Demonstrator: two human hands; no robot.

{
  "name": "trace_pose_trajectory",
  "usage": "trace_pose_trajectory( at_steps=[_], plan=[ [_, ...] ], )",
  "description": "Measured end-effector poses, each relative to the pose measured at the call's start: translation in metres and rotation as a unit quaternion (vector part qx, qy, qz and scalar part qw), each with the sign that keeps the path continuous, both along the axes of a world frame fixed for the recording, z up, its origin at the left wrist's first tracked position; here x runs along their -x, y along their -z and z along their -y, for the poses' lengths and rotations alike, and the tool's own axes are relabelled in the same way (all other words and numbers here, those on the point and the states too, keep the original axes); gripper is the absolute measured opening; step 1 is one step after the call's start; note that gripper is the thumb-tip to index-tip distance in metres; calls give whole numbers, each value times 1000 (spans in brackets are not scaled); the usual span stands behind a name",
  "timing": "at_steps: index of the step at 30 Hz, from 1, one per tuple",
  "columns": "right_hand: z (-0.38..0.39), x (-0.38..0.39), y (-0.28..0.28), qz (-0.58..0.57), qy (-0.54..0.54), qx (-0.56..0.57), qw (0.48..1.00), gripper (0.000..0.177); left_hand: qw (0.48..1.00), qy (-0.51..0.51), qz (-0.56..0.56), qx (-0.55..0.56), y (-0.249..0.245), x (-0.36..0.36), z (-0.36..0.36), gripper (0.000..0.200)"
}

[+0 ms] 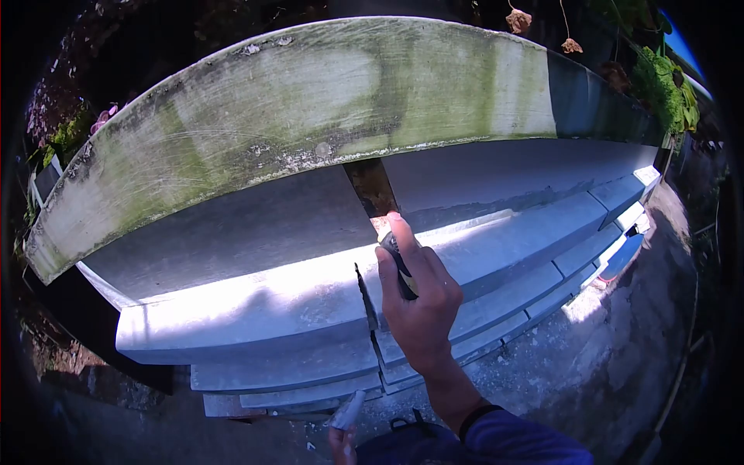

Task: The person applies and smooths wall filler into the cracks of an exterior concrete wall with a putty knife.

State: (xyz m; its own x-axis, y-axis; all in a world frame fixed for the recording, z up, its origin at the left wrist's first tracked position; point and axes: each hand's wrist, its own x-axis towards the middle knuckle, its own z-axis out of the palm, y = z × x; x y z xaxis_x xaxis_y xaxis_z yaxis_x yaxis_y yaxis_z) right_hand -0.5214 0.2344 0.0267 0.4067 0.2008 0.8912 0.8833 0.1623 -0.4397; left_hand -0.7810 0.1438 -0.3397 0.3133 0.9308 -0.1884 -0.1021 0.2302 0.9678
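Observation:
My right hand (422, 298) is closed around a small dark tool (397, 256), its fingers at the lower end of a brown vertical strip (372, 190) between two grey wall panels. Low in the view, my left hand (342, 444) holds a pale, whitish object (349, 411), wrapped or blade-like; its exact kind is unclear. Below my right hand, a dark jagged crack (366, 302) runs down through the pale stepped ledge (263, 314). Above the strip hangs a curved, green-stained concrete edge (310, 101).
Plants (670, 93) grow at the upper right, and more foliage (66, 139) at the upper left. Dried leaves (519, 21) dangle over the top edge. A blue rounded object (622, 258) lies beside the steps at the right, near rough ground (620, 349).

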Motion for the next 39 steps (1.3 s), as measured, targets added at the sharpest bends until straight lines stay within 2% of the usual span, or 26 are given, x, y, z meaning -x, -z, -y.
trace_pose_trajectory(
  at_steps=[2, 5, 11, 15, 22, 39],
  plan=[
    [-2, -5, 4, 6, 3, 0, 1000, 45, 1000, -2, 1, -1, -2, -1, -2, 49],
    [23, 1, 6, -22, 8, 81, 996, 41, 1000, 2, 2, -7, -2, 3, -4, 49],
    [-2, -8, 7, 28, 34, 1, 999, 46, 1000, 14, 8, -10, -6, 0, -9, 49],
    [19, -5, 10, 6, 35, 40, 999, 43, 1000, 21, 9, -16, -8, 2, -14, 50],
    [9, -9, 11, 16, 26, 8, 1000, 45, 1000, 25, 9, -12, -8, 5, -13, 50],
    [15, -11, 4, 1, -13, 18, 1000, 48, 999, 40, -5, -5, -2, 10, -9, 51]
  ],
)
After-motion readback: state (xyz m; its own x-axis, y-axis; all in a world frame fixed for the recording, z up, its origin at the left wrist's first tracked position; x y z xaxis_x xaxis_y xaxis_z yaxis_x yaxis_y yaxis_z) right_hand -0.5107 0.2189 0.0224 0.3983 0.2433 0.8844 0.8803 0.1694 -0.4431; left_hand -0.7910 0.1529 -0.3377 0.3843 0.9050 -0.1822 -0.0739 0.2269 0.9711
